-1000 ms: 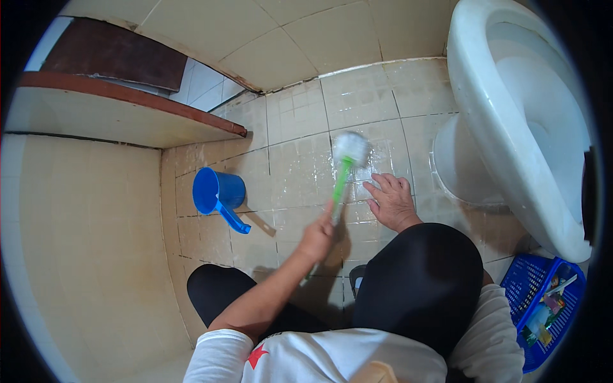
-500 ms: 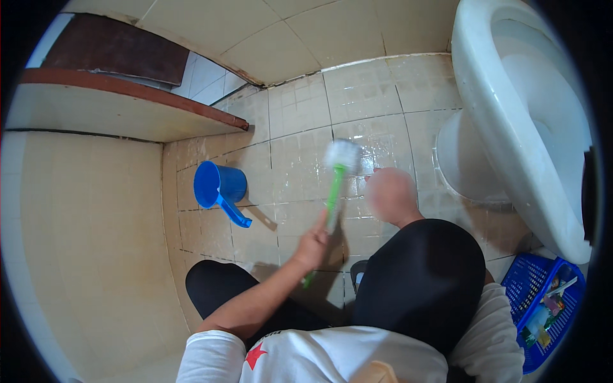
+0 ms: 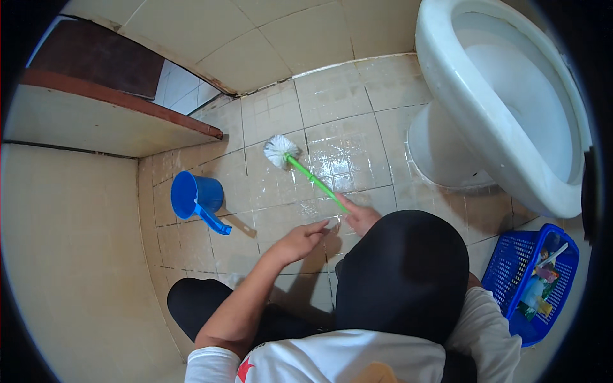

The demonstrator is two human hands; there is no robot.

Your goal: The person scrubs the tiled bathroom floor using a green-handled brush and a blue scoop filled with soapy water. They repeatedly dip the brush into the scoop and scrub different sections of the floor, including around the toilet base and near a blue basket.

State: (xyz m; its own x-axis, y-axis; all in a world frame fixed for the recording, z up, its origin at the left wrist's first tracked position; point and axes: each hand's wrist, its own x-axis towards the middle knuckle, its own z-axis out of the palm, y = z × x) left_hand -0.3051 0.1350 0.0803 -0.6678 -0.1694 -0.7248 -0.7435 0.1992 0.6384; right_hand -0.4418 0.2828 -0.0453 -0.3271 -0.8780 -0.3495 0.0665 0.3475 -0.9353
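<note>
A toilet brush with white bristles [image 3: 281, 150] and a thin green handle [image 3: 317, 182] is held at its handle end by my right hand [image 3: 363, 219], which comes out from beyond my right knee. Its round head is on or just above the wet tiles, pointing to the far left. My left hand [image 3: 300, 241] is empty beside the handle's near end, index finger stretched out and thumb apart. Part of my right hand is hidden behind the knee.
A blue dipper [image 3: 198, 195] stands on the tiled floor [image 3: 345, 150] at left. The white toilet bowl [image 3: 472, 96] is at far right, with a blue basket [image 3: 511, 255] of small items nearer me. A raised ledge with a red-brown edge [image 3: 121, 102] juts out at far left.
The brush has passed from my left hand to my right. Its head has swung left, and my left hand has let go. The view has shifted slightly to the right.
</note>
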